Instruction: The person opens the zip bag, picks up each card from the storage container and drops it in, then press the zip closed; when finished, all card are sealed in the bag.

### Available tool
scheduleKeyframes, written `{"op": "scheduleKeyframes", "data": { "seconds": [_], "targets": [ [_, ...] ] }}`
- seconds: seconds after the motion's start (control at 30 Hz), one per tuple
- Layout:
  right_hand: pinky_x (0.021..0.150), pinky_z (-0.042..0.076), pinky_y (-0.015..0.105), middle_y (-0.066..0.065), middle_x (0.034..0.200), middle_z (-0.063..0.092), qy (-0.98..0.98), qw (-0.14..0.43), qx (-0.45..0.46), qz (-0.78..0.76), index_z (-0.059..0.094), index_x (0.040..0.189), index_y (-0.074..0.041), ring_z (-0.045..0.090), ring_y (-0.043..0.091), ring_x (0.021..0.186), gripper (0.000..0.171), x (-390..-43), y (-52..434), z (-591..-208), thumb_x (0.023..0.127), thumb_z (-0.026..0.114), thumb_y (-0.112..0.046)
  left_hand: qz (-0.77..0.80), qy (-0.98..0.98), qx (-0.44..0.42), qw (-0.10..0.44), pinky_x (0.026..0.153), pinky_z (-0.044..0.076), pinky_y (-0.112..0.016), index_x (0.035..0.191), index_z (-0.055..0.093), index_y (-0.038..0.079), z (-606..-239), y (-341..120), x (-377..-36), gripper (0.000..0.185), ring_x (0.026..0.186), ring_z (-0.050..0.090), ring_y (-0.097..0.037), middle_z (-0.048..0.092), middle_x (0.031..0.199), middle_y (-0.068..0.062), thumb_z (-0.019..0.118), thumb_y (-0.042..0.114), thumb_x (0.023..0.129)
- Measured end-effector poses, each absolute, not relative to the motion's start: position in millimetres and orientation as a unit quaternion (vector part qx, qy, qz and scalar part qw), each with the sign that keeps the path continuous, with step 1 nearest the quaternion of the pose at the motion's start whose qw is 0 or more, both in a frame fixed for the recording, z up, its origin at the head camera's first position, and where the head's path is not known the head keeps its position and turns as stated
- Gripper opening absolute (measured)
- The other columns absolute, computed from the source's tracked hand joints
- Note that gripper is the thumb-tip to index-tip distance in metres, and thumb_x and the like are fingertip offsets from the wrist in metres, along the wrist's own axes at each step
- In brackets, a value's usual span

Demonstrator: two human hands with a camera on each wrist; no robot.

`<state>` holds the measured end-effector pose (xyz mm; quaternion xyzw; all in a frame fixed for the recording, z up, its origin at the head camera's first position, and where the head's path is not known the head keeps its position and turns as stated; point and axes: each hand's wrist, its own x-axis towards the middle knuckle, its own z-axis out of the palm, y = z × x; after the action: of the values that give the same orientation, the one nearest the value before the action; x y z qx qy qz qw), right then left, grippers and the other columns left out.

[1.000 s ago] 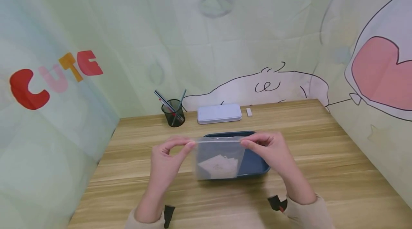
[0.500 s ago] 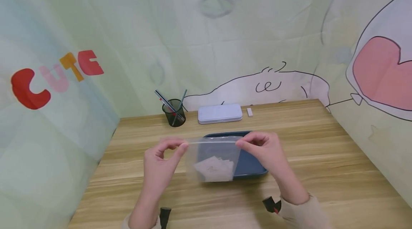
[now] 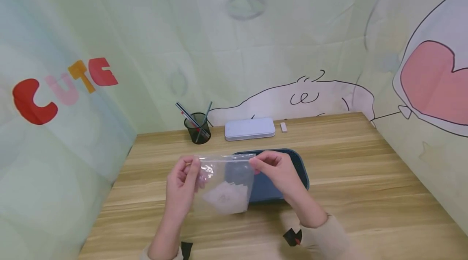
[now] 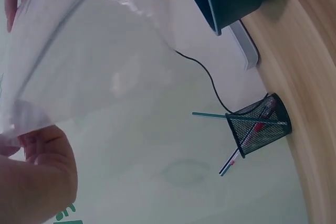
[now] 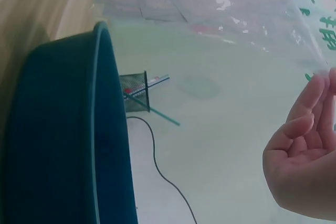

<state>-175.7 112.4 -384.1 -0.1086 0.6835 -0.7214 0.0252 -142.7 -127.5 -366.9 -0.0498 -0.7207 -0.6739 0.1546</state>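
Both hands pinch the top corners of a clear plastic zip bag point(image 3: 224, 183) with white paper pieces inside, left hand point(image 3: 181, 187) at the left, right hand point(image 3: 275, 170) at the right, keeping it hanging flat above the near wooden table point(image 3: 365, 178), before a dark blue plastic tray point(image 3: 292, 170).

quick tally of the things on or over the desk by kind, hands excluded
Clear zip bag (held by both hands, papers inside): 1
Dark blue tray: 1
Mesh pen holder: 1
White tin case: 1
Small white eraser-like block: 1
Total: 5
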Motion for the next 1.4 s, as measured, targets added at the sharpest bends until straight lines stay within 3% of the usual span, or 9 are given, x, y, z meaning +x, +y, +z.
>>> {"op": "scheduleKeyframes", "data": {
  "seconds": [0.17, 0.33, 0.53, 0.67, 0.8, 0.93, 1.1, 1.2, 1.4],
  "targets": [
    [0.061, 0.048, 0.031, 0.010, 0.086, 0.068, 0.698, 0.053, -0.149, -0.699, 0.069, 0.098, -0.008, 0.063, 0.027, 0.076, 0.032, -175.9, 98.0, -388.0, 0.093, 0.062, -0.039, -0.689, -0.702, -0.060, 0.170, 0.035, 0.034, -0.023, 0.104, 0.056, -0.003, -376.7, -132.2, -148.5, 0.027, 0.042, 0.045, -0.017, 0.053, 0.060, -0.011, 0.046, 0.022, 0.103],
    [0.063, 0.049, 0.035, 0.004, 0.091, 0.068, 0.724, 0.107, -0.214, -0.647, 0.068, 0.104, -0.011, 0.062, 0.024, 0.077, 0.043, -173.5, 84.0, -394.2, 0.102, 0.041, -0.043, -0.694, -0.696, -0.004, 0.182, 0.036, 0.035, -0.022, 0.106, 0.056, 0.002, -382.4, -141.9, -156.4, 0.031, 0.044, 0.043, -0.015, 0.054, 0.062, -0.008, 0.047, 0.031, 0.102],
    [0.064, 0.051, 0.029, -0.001, 0.081, 0.066, 0.764, 0.155, -0.225, -0.585, 0.067, 0.105, -0.017, 0.064, 0.025, 0.078, 0.020, -163.9, 71.2, -411.0, 0.097, 0.057, -0.033, -0.676, -0.710, 0.068, 0.188, 0.043, 0.040, -0.020, 0.109, 0.057, 0.006, -388.2, -159.5, -167.1, 0.033, 0.052, 0.047, -0.012, 0.056, 0.066, -0.005, 0.047, 0.037, 0.100],
    [0.063, 0.050, 0.024, -0.006, 0.082, 0.067, 0.774, 0.176, -0.263, -0.549, 0.065, 0.108, -0.014, 0.067, 0.022, 0.072, 0.020, -157.0, 70.2, -421.2, 0.092, 0.066, -0.026, -0.665, -0.717, 0.108, 0.179, 0.049, 0.045, -0.020, 0.110, 0.055, 0.009, -397.0, -172.4, -176.6, 0.032, 0.056, 0.053, -0.012, 0.057, 0.067, -0.002, 0.046, 0.038, 0.100],
    [0.062, 0.050, 0.022, -0.011, 0.088, 0.067, 0.779, 0.175, -0.303, -0.521, 0.055, 0.121, -0.012, 0.065, 0.013, 0.068, 0.039, -152.4, 72.9, -429.2, 0.088, 0.071, -0.024, -0.650, -0.730, 0.133, 0.166, 0.051, 0.047, -0.021, 0.110, 0.054, 0.011, -403.0, -179.8, -183.1, 0.031, 0.058, 0.054, -0.011, 0.057, 0.068, 0.000, 0.044, 0.039, 0.101],
    [0.062, 0.049, 0.021, -0.013, 0.092, 0.065, 0.789, 0.159, -0.319, -0.500, 0.036, 0.135, -0.008, 0.061, 0.007, 0.066, 0.067, -150.5, 72.4, -438.7, 0.084, 0.075, -0.025, -0.644, -0.737, 0.136, 0.154, 0.051, 0.047, -0.020, 0.112, 0.052, 0.007, -407.2, -180.4, -189.4, 0.031, 0.057, 0.052, -0.009, 0.057, 0.067, 0.001, 0.042, 0.034, 0.103],
    [0.058, 0.050, 0.020, -0.013, 0.092, 0.060, 0.802, 0.128, -0.330, -0.481, 0.019, 0.144, -0.011, 0.058, 0.003, 0.063, 0.092, -147.0, 70.5, -443.4, 0.078, 0.081, -0.024, -0.644, -0.738, 0.145, 0.140, 0.050, 0.045, -0.019, 0.114, 0.052, 0.005, -418.1, -183.0, -197.3, 0.029, 0.057, 0.052, -0.008, 0.055, 0.070, 0.000, 0.039, 0.029, 0.104],
    [0.056, 0.049, 0.018, -0.013, 0.096, 0.058, 0.814, 0.102, -0.355, -0.449, 0.027, 0.143, -0.017, 0.055, -0.001, 0.061, 0.085, -146.1, 68.4, -443.5, 0.077, 0.082, -0.018, -0.640, -0.739, 0.155, 0.140, 0.050, 0.044, -0.018, 0.114, 0.053, 0.005, -425.7, -185.8, -202.6, 0.026, 0.056, 0.051, -0.007, 0.056, 0.071, 0.000, 0.038, 0.023, 0.104],
    [0.058, 0.042, 0.009, -0.010, 0.093, 0.059, 0.843, -0.008, -0.413, -0.345, 0.061, 0.115, -0.024, 0.048, -0.006, 0.063, 0.039, -146.4, 65.0, -446.4, 0.081, 0.077, -0.012, -0.644, -0.736, 0.165, 0.129, 0.049, 0.044, -0.018, 0.116, 0.053, -0.001, -439.8, -191.1, -212.3, 0.027, 0.052, 0.052, -0.006, 0.057, 0.070, 0.001, 0.037, 0.017, 0.104]
  ]
}}
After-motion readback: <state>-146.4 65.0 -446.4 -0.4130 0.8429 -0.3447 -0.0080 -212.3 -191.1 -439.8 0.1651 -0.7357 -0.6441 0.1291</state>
